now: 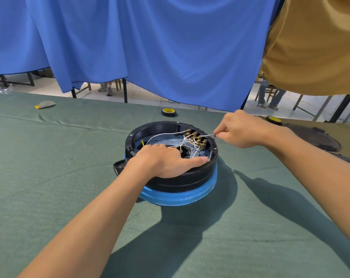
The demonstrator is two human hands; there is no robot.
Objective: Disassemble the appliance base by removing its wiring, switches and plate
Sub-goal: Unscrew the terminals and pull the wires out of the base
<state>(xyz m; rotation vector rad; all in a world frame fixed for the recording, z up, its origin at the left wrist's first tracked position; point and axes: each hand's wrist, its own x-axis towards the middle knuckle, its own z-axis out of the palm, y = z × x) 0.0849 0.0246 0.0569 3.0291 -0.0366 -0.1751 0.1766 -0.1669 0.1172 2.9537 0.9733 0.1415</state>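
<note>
Only the head view here. The appliance base [182,182] is sitting pretty much dead centre on the green-clothed table [60,167], open side up. It's a round black shell with a blue ring around the bottom. Inside you can see a bluish metal plate [170,141] on the floor of it, a bunch of thin white wires [164,135] looping across, and a row of switches [196,138] with brassy terminals tucked against the far-right wall. The left hand [166,160] is laid over the near rim, thumb stretched out straight along the edge and the other fingers reaching down inside onto the plate. It looks like it's just pressing, not gripping anything. The right hand [245,130] comes in from the right, fingers pinched tight round a screwdriver [208,135]. The thin metal shaft pokes over the rim and the tip is right at the switches, though I can't tell exactly which terminal it's on. Other stuff around: a roll of black tape with a yellow core [168,112] just beyond the base, a dark flat cover [314,138] off to the right, and a small grey and yellow thing [45,104] way over at the far left. A blue curtain [170,47] hangs behind the table.
</note>
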